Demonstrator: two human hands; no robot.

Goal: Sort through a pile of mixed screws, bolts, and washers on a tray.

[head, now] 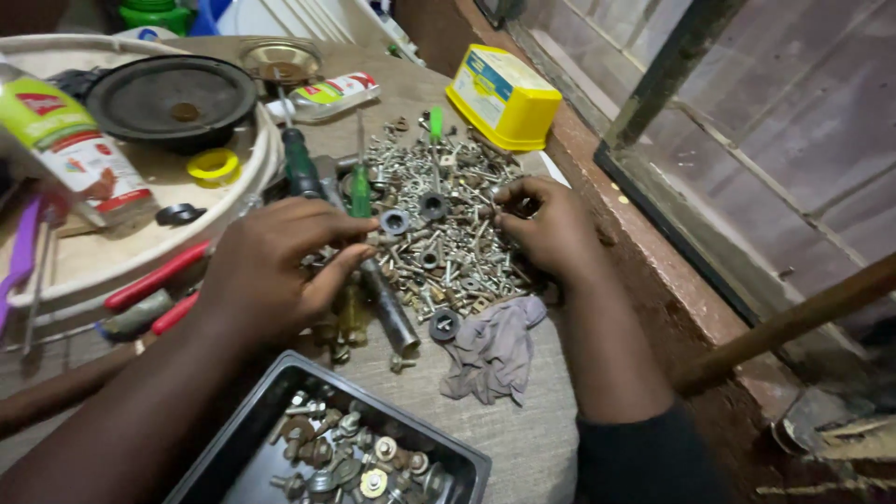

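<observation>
A heap of screws, bolts and washers (439,224) covers the middle of the cloth-covered table. My left hand (275,271) rests on the heap's left side, fingers curled over small pieces; what it holds I cannot tell. My right hand (551,224) sits at the heap's right edge, fingertips pinched on a small metal piece. Between the hands lies a metal rod (390,313). A black tray (233,457) with several sorted bolts and washers stands near me.
Green-handled screwdrivers (301,163) lie behind the heap. A grey rag (495,350) lies in front. A yellow box (504,93) stands at the back right. A round tray (103,252) holds a speaker cone (173,98) and yellow tape roll (215,166). Red-handled pliers (154,280) lie at left.
</observation>
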